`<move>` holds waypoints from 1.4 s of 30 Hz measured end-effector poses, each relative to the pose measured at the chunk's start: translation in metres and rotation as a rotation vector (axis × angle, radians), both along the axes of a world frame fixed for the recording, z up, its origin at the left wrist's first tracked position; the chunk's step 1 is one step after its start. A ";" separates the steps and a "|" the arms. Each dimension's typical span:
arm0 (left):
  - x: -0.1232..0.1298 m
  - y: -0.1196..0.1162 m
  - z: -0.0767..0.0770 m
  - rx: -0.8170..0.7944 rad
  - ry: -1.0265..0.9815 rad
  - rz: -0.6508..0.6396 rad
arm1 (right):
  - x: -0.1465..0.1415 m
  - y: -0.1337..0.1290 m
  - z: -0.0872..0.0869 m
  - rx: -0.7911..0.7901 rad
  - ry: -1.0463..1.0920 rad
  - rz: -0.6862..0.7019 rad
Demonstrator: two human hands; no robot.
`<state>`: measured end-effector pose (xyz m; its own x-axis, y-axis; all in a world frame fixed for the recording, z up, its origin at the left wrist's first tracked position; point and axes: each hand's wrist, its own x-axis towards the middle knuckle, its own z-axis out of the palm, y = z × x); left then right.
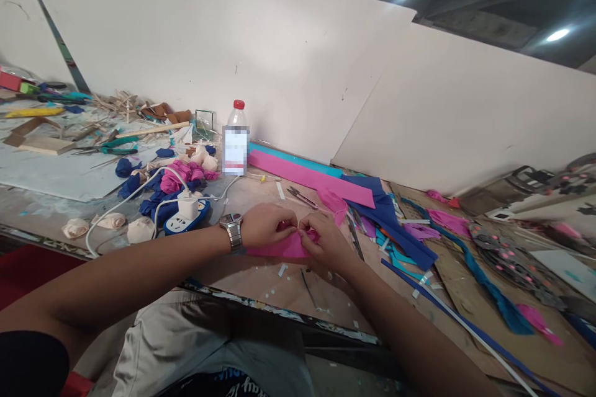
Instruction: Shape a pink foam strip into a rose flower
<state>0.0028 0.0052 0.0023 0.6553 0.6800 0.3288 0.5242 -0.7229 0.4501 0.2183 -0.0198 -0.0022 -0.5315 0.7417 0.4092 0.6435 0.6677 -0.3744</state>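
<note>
Over the front part of the workbench, my left hand point(267, 225) and my right hand point(327, 240) meet with thumbs and fingertips pinched. Between and beneath them lies a bright pink strip point(274, 249) of thin cloth or crepe paper, gripped by both hands at its upper edge. My fingers hide part of that edge. A watch is on my left wrist. Just behind my hands is a crumpled pink piece point(333, 203), with metal tweezers or scissors point(302, 197) to its left.
A red-capped bottle point(236, 149) stands behind. Left of my hands are a blue power strip point(186, 217) with a white plug and cable, and pink, blue and cream rolled flowers point(179, 175). Long pink point(307, 178) and dark blue strips point(395, 223) lie behind and right.
</note>
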 end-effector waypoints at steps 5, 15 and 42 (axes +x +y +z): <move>-0.001 0.001 -0.001 0.015 0.007 -0.003 | 0.001 0.002 -0.001 0.026 0.009 0.013; 0.001 -0.002 -0.002 0.005 -0.012 -0.018 | -0.002 -0.002 0.003 -0.004 0.045 0.050; 0.000 -0.002 0.001 0.006 0.033 -0.051 | -0.001 -0.002 0.006 -0.019 0.044 0.040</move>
